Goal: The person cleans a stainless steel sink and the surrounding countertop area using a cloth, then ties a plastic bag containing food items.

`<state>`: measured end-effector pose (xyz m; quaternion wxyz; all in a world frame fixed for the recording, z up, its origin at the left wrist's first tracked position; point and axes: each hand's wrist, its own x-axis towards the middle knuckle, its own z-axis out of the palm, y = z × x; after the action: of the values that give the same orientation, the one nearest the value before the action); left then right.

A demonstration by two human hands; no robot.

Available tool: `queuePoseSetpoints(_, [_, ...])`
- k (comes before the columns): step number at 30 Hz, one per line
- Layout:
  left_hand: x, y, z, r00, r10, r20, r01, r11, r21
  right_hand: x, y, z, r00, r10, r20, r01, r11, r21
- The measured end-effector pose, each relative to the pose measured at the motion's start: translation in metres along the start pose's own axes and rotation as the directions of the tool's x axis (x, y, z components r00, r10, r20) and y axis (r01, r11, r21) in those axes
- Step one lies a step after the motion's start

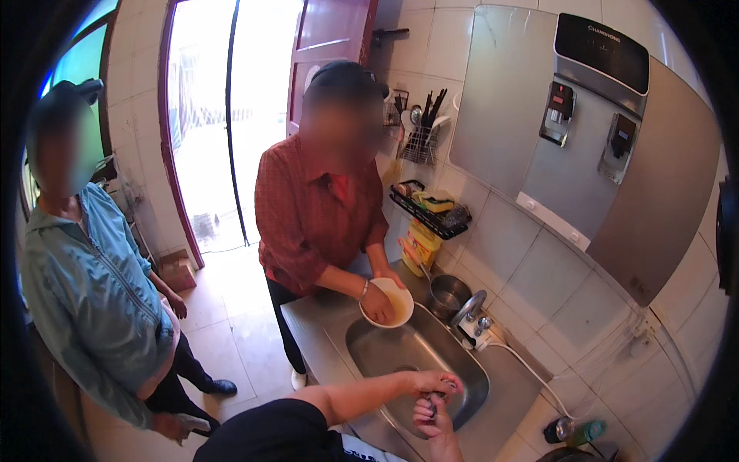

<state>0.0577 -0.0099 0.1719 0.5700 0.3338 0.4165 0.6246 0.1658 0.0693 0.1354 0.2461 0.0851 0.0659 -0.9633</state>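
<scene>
My left hand (436,382) and my right hand (432,417) are closed around a small dark object (437,396) over the near end of the stainless steel sink basin (404,346). The left hand is just above the right one in the picture. Fingers cover most of the object, so its kind cannot be told. Beyond the basin, a person in a red checked shirt (317,213) holds a white bowl (409,316) of yellowish liquid over the sink's far rim, with one hand dipped inside.
A metal saucepan (447,295) stands beside the chrome faucet (470,306). A black rack (427,215) with sponges hangs above a yellow container (420,245). Another person in a light blue jacket (86,289) stands at left. A wall-mounted water dispenser (600,52) is at upper right.
</scene>
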Motion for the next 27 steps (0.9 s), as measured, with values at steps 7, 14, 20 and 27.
queuePoseSetpoints(7, [0.02, -0.051, -0.024, 0.885, 0.243, -0.398, 0.056, 0.792, 0.607, 0.037, -0.009, -0.031, 0.792, -0.529, -0.306, -0.068, 0.423, -0.904])
queuePoseSetpoints(14, [0.019, -0.095, -0.053, 0.313, 0.275, -0.909, 0.168, 0.926, 0.338, 0.075, -0.01, -0.085, 0.794, -0.589, -0.151, 0.272, 0.566, -0.778])
queuePoseSetpoints(20, [0.013, -0.085, -0.051, 0.015, -0.099, -0.995, -0.224, 0.97, -0.099, 0.061, 0.011, -0.021, 0.757, -0.6, 0.261, -0.16, -0.556, -0.816])
queuePoseSetpoints(27, [-0.008, -0.038, -0.04, 0.097, -0.242, -0.965, -0.392, 0.882, -0.261, 0.076, -0.008, 0.008, 0.805, -0.593, 0.03, -0.412, -0.593, -0.692])
